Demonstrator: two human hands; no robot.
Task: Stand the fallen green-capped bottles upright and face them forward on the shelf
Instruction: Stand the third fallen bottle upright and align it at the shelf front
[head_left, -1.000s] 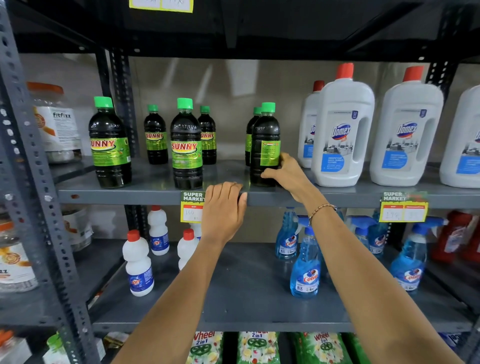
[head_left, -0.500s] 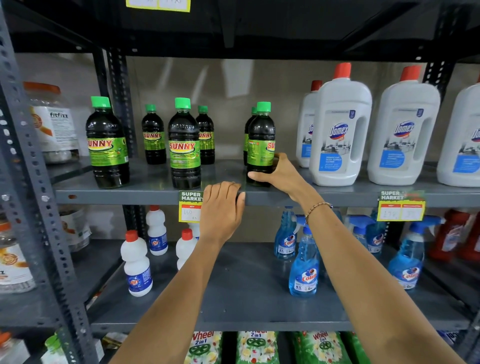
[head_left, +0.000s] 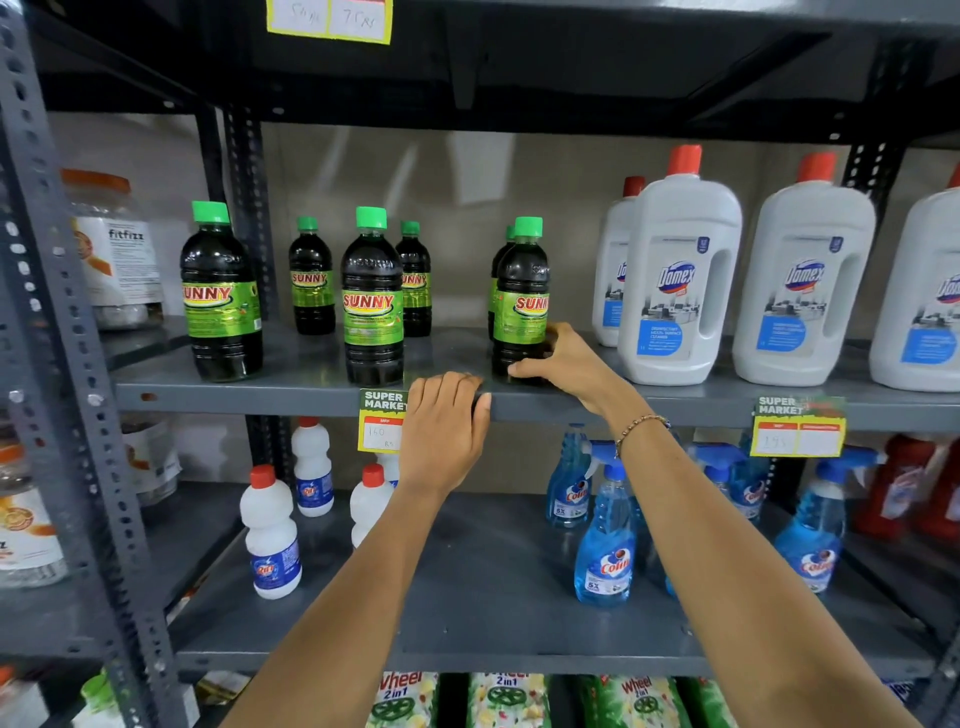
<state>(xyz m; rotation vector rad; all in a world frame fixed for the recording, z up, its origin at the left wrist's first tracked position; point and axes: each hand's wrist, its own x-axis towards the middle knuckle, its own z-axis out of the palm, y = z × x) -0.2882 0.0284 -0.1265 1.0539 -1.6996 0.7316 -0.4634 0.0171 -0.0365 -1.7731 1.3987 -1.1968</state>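
On the front edge of the grey metal shelf (head_left: 270, 395), right of centre, stands the dark plastic bottle with a green cap and green SUNNY label (head_left: 521, 306), upright, its label turned partly to my right so only the first letters show. My right hand (head_left: 566, 364) is wrapped around its lower part, fingers curled behind and thumb across the front near the base, gripping it. My left hand (head_left: 444, 431) rests on the shelf's front lip just beside it, fingers hooked loosely over the edge and holding nothing else. Behind the gripped bottle another green-capped bottle (head_left: 497, 280) is mostly hidden. To the left stand four more of the same, all upright: two at the front (head_left: 372, 312) (head_left: 221, 296) with labels facing forward, and two smaller-looking ones at the back (head_left: 311, 280) (head_left: 414, 283). Just right of my hand stand tall white Domex bottles with red caps (head_left: 680, 275). A yellow price tag (head_left: 380, 423) hangs from the lip beside my left hand. On the shelf below stand blue spray bottles (head_left: 605, 535) and small white bottles with red caps (head_left: 270, 535).
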